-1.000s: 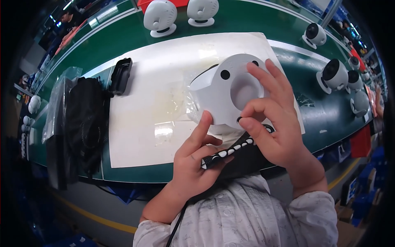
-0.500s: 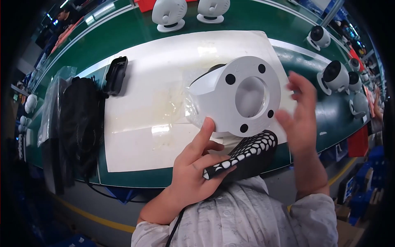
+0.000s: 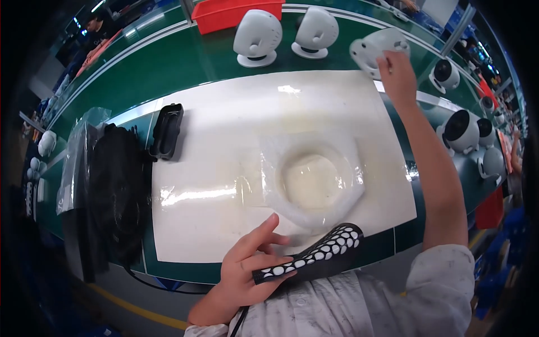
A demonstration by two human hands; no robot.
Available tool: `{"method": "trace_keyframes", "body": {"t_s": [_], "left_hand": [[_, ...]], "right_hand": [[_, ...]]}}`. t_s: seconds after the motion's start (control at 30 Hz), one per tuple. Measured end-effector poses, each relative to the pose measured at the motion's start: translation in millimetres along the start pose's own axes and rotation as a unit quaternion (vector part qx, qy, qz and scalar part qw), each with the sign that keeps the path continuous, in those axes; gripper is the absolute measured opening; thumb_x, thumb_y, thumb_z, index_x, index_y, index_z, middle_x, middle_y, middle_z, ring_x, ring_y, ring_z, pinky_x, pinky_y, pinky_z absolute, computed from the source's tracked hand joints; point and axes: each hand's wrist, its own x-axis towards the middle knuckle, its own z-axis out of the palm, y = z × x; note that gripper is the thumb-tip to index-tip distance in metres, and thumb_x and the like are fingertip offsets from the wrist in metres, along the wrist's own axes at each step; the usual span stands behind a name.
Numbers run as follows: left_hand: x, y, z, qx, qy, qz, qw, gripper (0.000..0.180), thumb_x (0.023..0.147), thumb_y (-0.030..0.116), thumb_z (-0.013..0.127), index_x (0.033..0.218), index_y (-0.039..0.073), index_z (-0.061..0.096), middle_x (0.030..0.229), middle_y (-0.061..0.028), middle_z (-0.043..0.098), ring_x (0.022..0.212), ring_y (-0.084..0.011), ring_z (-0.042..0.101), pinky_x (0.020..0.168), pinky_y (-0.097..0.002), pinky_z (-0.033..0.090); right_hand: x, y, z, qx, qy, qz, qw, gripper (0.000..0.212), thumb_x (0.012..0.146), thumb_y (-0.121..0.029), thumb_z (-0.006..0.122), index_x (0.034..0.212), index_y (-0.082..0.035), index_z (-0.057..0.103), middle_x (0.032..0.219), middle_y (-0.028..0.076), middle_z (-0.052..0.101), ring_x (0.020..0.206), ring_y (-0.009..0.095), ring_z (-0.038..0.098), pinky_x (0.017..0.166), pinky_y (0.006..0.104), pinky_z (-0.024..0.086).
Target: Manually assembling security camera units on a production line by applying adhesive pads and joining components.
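My left hand is wrapped around a black corded tool with a white-spotted grip, its index finger stretched out along the mat. At the far right of the table my right hand grips a white rounded device with a ring-shaped base, tipped over and somewhat blurred. A clear plastic-wrapped ring lies on the white mat just beyond the tool. Most of the device's near side is covered by my fingers.
Two white devices stand at the back beside a red bin. Several more with black fronts stand on the right. A black tray lies left on the mat, next to a black bag and clear plastic.
The white device has left the plastic-wrapped ring and is now in my right hand at the far right. My left hand keeps the tool, a little lower and farther left.
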Motion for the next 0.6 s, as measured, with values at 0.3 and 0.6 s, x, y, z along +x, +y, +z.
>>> {"method": "trace_keyframes", "body": {"t_s": [0.3, 0.6], "left_hand": [[6.8, 5.2, -9.7, 0.074, -0.086, 0.029, 0.993, 0.027, 0.058, 0.002, 0.066, 0.085, 0.003, 0.064, 0.124, -0.0167, 0.042, 0.088, -0.0243, 0.057, 0.067, -0.0283, 0.047], [9.8, 2.6, -13.3, 0.09, -0.124, 0.048, 0.987, 0.031, 0.057, 0.007, 0.065, 0.087, 0.004, 0.065, 0.123, -0.0139, 0.043, 0.088, -0.0232, 0.056, 0.071, -0.0297, 0.046]], "right_hand": [[-6.0, 48.6, 70.1, -0.187, -0.296, 0.014, 0.937, 0.018, 0.08, -0.017, 0.046, 0.086, -0.007, 0.059, 0.089, 0.01, 0.058, 0.085, 0.026, 0.057, 0.069, 0.0374, 0.047], [21.8, -54.6, 88.2, 0.095, -0.312, 0.011, 0.945, 0.035, 0.084, -0.03, 0.046, 0.112, -0.01, 0.051, 0.11, 0.013, 0.053, 0.102, 0.028, 0.049, 0.088, 0.0366, 0.036]]}}
